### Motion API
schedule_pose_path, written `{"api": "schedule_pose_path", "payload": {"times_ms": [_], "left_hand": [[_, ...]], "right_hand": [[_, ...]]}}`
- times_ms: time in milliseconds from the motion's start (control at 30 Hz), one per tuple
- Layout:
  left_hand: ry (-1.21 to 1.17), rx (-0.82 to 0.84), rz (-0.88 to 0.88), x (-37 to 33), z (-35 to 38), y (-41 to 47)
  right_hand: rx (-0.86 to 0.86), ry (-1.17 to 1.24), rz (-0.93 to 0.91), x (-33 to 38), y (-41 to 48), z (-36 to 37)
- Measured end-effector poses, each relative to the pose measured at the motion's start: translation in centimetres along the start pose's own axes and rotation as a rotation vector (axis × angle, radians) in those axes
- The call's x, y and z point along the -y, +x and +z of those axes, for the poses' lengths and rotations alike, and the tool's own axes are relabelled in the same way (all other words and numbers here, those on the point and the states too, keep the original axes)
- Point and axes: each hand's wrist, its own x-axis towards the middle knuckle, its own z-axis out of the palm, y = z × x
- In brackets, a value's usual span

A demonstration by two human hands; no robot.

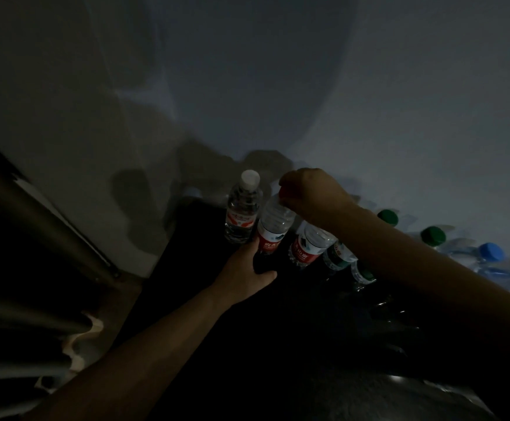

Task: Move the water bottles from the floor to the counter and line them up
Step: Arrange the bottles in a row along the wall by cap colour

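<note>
From the head view we see a dim room where a dark desk [193, 262] meets a pale grey wall [399, 101], and water bottles stand in a row along that wall. Our left hand [247, 270] is wrapped round the lower body of a red-labelled bottle [273, 223], while our right hand [308, 192] is curled over its top. This bottle stands tilted between a white-capped bottle [243, 208] and a second red-labelled bottle [308, 247], and green caps [388, 217] and blue caps [490, 252] trail off rightward.
</note>
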Motion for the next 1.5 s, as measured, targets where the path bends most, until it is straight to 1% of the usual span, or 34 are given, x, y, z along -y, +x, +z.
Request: {"api": "schedule_pose_path", "payload": {"times_ms": [233,400,500,800,967,1267,1500], "left_hand": [[-0.011,0.007,0.033,-0.1,0.6,0.6],[-0.015,0.000,0.044,0.1,0.7,0.8],[-0.020,0.005,0.050,0.2,0.8,0.8],[-0.047,0.007,0.057,0.6,1.1,0.8],[-0.016,-0.005,0.024,0.9,1.4,1.0],[-0.026,-0.016,0.023,0.8,1.5,1.2],[-0.023,-0.021,0.066,0.5,1.0,1.2]], "right_hand": [[-0.046,0.000,0.002,-0.8,-0.1,0.4],[-0.030,0.045,-0.022,-0.9,-0.5,0.1],[-0.049,0.063,-0.047,-1.1,-0.7,0.0],[-0.033,0.087,-0.034,-1.2,-0.5,0.0],[-0.045,0.100,-0.045,-1.2,-0.5,0.1],[-0.054,0.113,-0.057,-1.6,-0.3,0.5],[-0.080,0.139,-0.072,-1.8,0.1,0.8]]}}
